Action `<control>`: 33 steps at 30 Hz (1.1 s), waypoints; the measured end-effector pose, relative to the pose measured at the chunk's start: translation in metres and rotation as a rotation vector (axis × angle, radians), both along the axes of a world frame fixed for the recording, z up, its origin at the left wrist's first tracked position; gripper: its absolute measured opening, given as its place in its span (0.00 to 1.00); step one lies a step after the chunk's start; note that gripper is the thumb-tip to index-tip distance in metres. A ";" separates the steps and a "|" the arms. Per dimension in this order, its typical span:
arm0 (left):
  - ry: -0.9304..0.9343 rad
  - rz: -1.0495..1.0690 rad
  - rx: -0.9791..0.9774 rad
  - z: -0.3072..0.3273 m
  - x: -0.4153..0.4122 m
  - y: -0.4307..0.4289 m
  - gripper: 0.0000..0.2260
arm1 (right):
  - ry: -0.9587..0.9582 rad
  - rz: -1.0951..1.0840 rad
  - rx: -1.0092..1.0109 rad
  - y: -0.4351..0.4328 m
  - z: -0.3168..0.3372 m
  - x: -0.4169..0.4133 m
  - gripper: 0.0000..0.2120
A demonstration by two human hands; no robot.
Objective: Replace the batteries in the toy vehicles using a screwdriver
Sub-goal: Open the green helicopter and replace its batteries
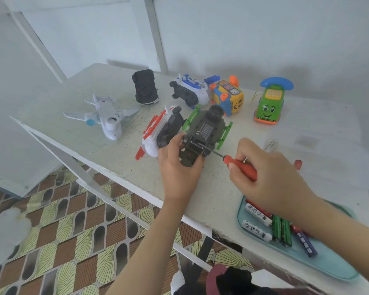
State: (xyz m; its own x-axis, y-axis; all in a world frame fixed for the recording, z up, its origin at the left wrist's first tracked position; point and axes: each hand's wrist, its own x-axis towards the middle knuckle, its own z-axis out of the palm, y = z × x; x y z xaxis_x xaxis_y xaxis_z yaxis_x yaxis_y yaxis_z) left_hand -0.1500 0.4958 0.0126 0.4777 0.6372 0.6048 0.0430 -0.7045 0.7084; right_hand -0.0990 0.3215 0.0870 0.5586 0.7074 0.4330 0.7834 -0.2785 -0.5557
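Gripping the boxy dark plastic toy (202, 133), the left hand (177, 167) steadies it; right hand (271, 177) clasps the red-handled screwdriver (239, 165).

Head-worn view, forward-down, close over table (217, 194)

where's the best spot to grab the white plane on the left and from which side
Likely the body of the white plane, just ahead of the wings, pinched across from above. It seems to lie belly up on the table with nothing touching it, wings spread flat to both sides, so the narrow body near the nose is the free part for fingers to close round.
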 end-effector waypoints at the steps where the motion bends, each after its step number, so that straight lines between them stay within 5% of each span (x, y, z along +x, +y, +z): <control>1: 0.000 0.011 -0.015 0.000 0.001 -0.002 0.25 | -0.076 -0.011 -0.008 0.000 -0.002 -0.004 0.10; 9: 0.013 0.041 -0.054 0.000 0.006 -0.007 0.25 | -0.259 -0.036 0.002 0.002 -0.026 -0.016 0.12; 14: 0.051 0.018 0.019 -0.003 -0.001 0.002 0.21 | 0.101 -0.020 0.257 0.000 -0.012 -0.009 0.12; 20: 0.065 -0.065 0.144 -0.005 -0.010 0.021 0.19 | 0.220 -0.055 0.335 0.005 0.012 0.011 0.06; 24: 0.064 -0.089 0.125 -0.007 -0.012 0.023 0.20 | 0.315 -0.010 0.471 0.008 0.013 0.017 0.11; 33: 0.062 -0.087 0.122 -0.006 -0.011 0.024 0.20 | -0.097 -0.029 0.415 0.020 0.012 0.019 0.07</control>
State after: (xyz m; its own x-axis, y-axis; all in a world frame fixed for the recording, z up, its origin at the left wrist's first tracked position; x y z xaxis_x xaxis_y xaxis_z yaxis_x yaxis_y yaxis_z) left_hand -0.1614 0.5202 0.0063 0.5667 0.5152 0.6430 0.0189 -0.7883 0.6150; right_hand -0.0802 0.3417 0.0987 0.5187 0.4462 0.7293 0.8325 -0.0694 -0.5497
